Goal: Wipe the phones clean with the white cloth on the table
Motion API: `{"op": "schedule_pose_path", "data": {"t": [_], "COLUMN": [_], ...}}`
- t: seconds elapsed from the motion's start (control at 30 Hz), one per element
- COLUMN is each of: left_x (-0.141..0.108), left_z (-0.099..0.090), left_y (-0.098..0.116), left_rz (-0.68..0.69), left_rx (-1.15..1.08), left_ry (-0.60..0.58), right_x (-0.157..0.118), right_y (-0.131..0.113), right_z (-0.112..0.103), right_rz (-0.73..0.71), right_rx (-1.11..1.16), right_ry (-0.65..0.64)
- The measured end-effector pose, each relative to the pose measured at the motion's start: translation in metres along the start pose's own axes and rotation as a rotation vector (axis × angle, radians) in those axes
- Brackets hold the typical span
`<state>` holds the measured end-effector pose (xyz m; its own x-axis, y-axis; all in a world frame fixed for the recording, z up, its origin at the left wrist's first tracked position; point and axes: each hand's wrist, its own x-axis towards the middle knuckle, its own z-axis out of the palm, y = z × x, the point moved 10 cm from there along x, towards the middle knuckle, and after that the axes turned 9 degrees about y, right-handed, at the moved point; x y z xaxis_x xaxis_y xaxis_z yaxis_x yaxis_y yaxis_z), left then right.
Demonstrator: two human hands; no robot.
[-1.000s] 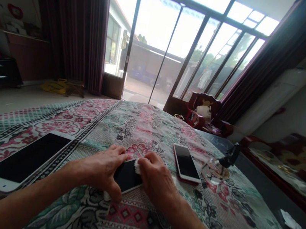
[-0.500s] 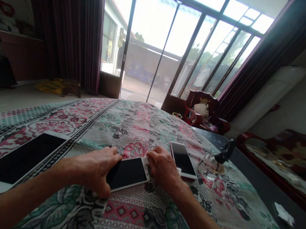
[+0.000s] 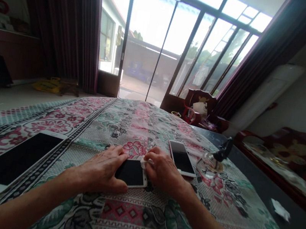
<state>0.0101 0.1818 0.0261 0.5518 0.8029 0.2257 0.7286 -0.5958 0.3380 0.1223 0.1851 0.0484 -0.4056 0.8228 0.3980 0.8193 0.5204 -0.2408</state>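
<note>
A white smartphone (image 3: 132,173) with a dark screen lies on the patterned tablecloth (image 3: 123,226). My left hand (image 3: 104,166) grips its left end, thumb along the near edge and fingers along the far edge. At the phone's right end, the closed fingers of my right hand (image 3: 162,168) pinch a small white wipe (image 3: 143,163) that looks like tissue or cloth, mostly hidden by the fingers. A second white phone (image 3: 182,158) lies just beyond my right hand. Off to the left, apart from my left hand, is a larger white phone (image 3: 13,162), screen dark.
A clear bottle with a black spray head (image 3: 211,164) stands on the right. Beyond it a crumpled white tissue (image 3: 280,210) rests on the dark surface. A wooden chair (image 3: 200,108) and glass doors (image 3: 151,48) are at the back.
The phone under my hands has turned slightly, and my left hand has shifted right, covering more of its left end. My right hand stays at the phone's right end with the wipe.
</note>
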Motion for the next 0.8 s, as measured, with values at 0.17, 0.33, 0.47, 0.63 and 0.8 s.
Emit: {"op": "schedule_pose_path", "data": {"t": [0.17,0.33,0.47,0.63,0.8], "left_x": [0.001,0.000,0.000,0.001,0.001], "left_z": [-0.001,-0.002,-0.002,-0.002,0.000], "left_y": [0.000,0.002,0.001,0.001,0.000], "left_rz": [-0.001,-0.016,-0.028,-0.017,0.000], "left_rx": [0.000,-0.008,-0.007,-0.003,-0.003], "left_ry": [0.000,-0.034,-0.038,-0.031,-0.017], "right_x": [-0.001,0.002,0.005,0.006,0.004], "right_y": [-0.003,0.010,0.012,0.006,-0.001], "right_z": [0.004,-0.005,-0.014,-0.009,-0.001], "right_rz": [0.040,0.160,0.129,0.051,-0.014], "right_rx": [-0.130,-0.155,-0.103,-0.101,-0.056], "right_ry": [-0.054,0.044,0.150,0.148,0.084]}}
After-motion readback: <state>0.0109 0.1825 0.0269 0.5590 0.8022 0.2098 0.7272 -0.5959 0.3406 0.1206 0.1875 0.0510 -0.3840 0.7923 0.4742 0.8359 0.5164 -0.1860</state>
